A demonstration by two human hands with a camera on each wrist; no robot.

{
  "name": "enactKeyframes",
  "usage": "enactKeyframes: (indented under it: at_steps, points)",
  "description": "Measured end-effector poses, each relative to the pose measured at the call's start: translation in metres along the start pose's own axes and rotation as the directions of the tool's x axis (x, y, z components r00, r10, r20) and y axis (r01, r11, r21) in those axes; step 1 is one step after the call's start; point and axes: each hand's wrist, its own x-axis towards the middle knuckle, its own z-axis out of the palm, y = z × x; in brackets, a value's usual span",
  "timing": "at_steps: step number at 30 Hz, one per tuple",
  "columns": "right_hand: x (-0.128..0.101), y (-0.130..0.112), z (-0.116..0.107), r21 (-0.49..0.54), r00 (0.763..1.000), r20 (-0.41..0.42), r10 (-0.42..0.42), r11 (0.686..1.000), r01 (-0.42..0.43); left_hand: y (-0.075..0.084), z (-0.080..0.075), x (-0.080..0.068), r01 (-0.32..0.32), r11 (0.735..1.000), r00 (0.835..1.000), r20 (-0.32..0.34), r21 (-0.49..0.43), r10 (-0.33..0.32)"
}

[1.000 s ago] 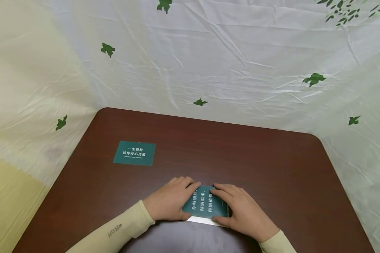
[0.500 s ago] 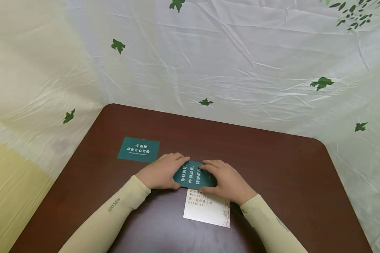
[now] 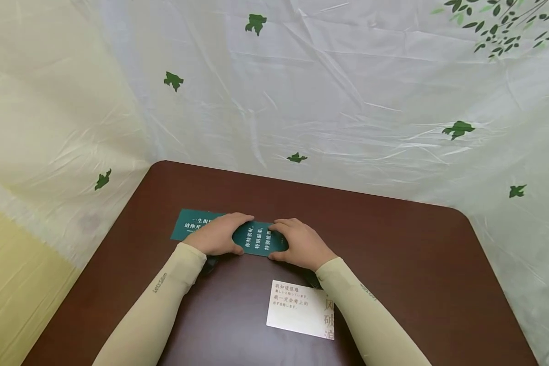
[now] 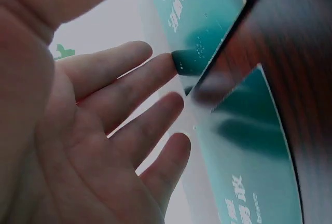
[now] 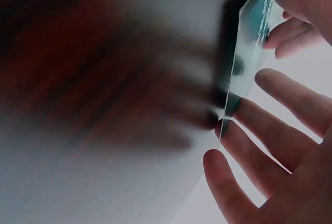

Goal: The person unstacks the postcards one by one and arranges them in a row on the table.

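Both hands hold a green card [image 3: 259, 239] with white Chinese writing, one at each end, over the middle of the table. My left hand [image 3: 220, 235] has its thumb at the near left corner and fingertips at the far one. At the right end, my right hand [image 3: 303, 246] grips the card the same way; in the right wrist view the card's edge [image 5: 234, 68] stands out over a dark shadow. A second green card [image 3: 183, 226] lies to the left, partly covered by my left hand; the left wrist view shows this card [image 4: 249, 146] close by the held one.
A whitish card [image 3: 297, 307] with printed lines lies nearer to me, its right side beside my right sleeve [image 3: 366, 310]. The brown table [image 3: 370, 229] has rounded far corners. A pale cloth [image 3: 347, 101] with green prints hangs around it.
Both hands have moved away from me and left with the green card. It came off the whitish card, which now shows in the open, and my left hand now overlaps the other green card.
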Motion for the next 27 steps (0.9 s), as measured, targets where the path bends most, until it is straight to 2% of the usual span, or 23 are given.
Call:
enactKeyframes:
  at_steps: [10,18,27]
  points:
    - [0.010,-0.003,-0.003,-0.011,1.000,0.011,-0.006,1.000,0.006,-0.007,-0.006,0.001,0.029,1.000,1.000,-0.013,-0.004,-0.029]
    - [0.013,-0.007,0.005,-0.009,1.000,0.002,-0.011,1.000,0.011,-0.013,-0.007,0.000,0.006,1.000,1.000,-0.008,-0.001,-0.006]
    - [0.014,-0.018,0.007,-0.053,1.000,0.009,-0.008,0.999,0.008,-0.017,-0.013,-0.005,0.025,1.000,1.000,-0.008,0.011,-0.025]
